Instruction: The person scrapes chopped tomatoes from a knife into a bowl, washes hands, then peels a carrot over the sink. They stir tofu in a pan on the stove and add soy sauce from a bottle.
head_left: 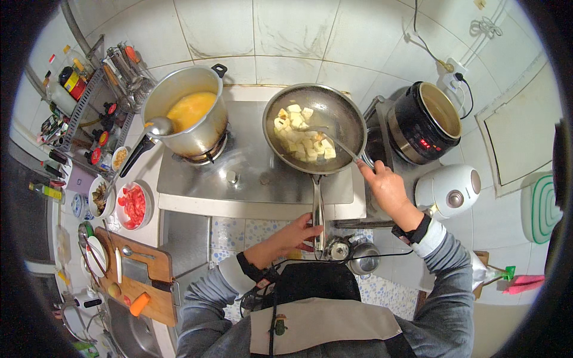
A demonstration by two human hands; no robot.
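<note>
A dark frying pan (348,143) sits at the right side of the stove, with pale tofu cubes (310,148) in a little liquid. My right hand (387,192) is closed round the handle of a metal spatula (342,147), whose blade lies among the cubes. Below the pan, my left hand (293,232) is at the pan's long metal handle (317,200); its fingers reach across and round it. To the left of the pan stands a tall aluminium pot (200,134) holding yellow-orange soup (191,110), and a ladle (160,126) rests at its rim.
On the left are a bowl of cut tomato (143,222), a bowl of dark pieces (95,206), a wooden cutting board (156,262) with a cleaver, and a rack of bottles (77,113). A black cooker (412,134) and a white rounded appliance (440,190) stand to the right.
</note>
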